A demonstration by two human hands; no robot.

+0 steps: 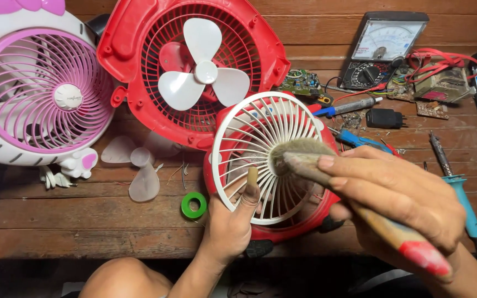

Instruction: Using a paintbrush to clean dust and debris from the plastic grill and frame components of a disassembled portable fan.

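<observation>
- We see dust being brushed off the round white plastic fan grille [260,144], which sits on the small red fan housing [305,221] at the centre of the frame, just below the large open red fan shell with three white blades [194,72].
- To do this well, we judge that the bristles should sweep along the ribs from hub to rim, with the grille tilted so the dust falls clear of the housing — light strokes, since the ribs look thin.
- Our left hand [228,223], lower centre, steadies the grille: the thumb [251,185] presses up across the ribs, while the other fingers curl behind the housing, mostly hidden.
- Our right hand [398,196], lower right, is closed firmly around the worn paintbrush with a red-tipped wooden handle [409,243]; the forefinger lies along the ferrule and the grey bristles touch the grille near its hub.
- Close by on the wooden plank bench [84,221] lies a green tape ring [194,205], left of the left hand.
</observation>
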